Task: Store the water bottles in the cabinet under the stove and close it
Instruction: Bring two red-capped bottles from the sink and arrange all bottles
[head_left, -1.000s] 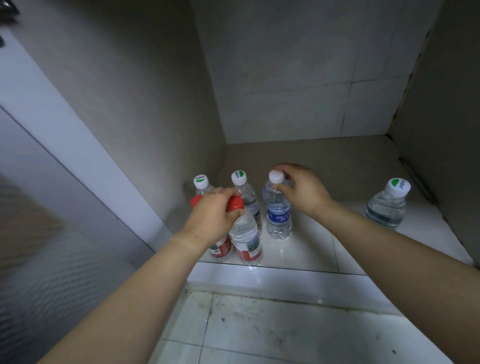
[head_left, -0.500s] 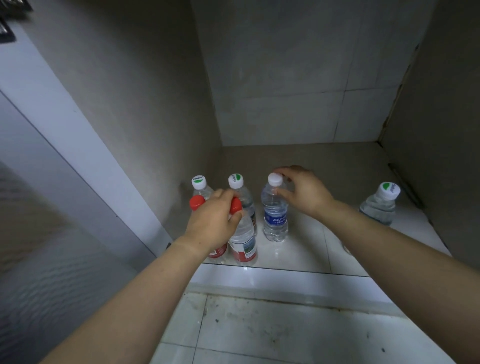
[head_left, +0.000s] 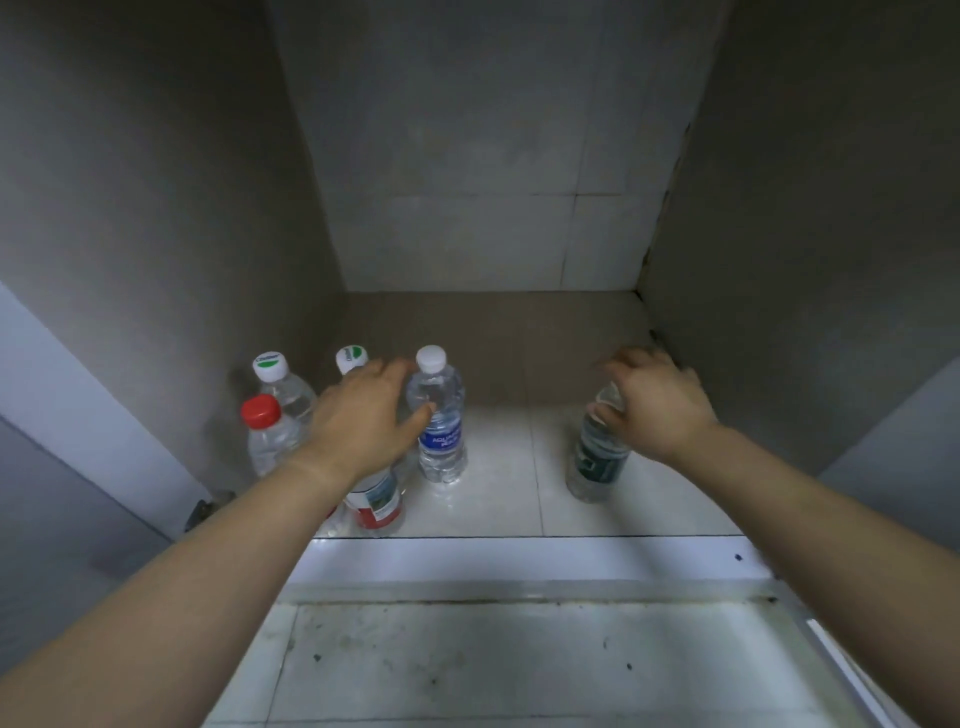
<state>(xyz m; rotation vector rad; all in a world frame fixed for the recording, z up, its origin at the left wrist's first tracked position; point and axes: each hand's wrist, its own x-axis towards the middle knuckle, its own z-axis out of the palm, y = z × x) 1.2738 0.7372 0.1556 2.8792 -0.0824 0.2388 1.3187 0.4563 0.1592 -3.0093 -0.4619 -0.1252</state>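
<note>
Several clear water bottles stand on the white tiled floor of the open cabinet. At the left are two green-and-white capped bottles, a red-capped bottle and a red-label bottle partly under my left wrist. My left hand reaches over them, fingers apart, thumb touching the blue-label bottle. To the right stands a green-label bottle, alone. My right hand hovers over its top with fingers spread and blurred, hiding the cap.
Grey side walls and a tiled back wall enclose the cabinet. A white sill and a stained floor tile lie in front. A door panel stands at the left, and another panel at the right.
My left hand left the red-capped bottles and moved right to the blue-label bottle. My right hand let go of that bottle's cap and swung right, over the green-label bottle.
</note>
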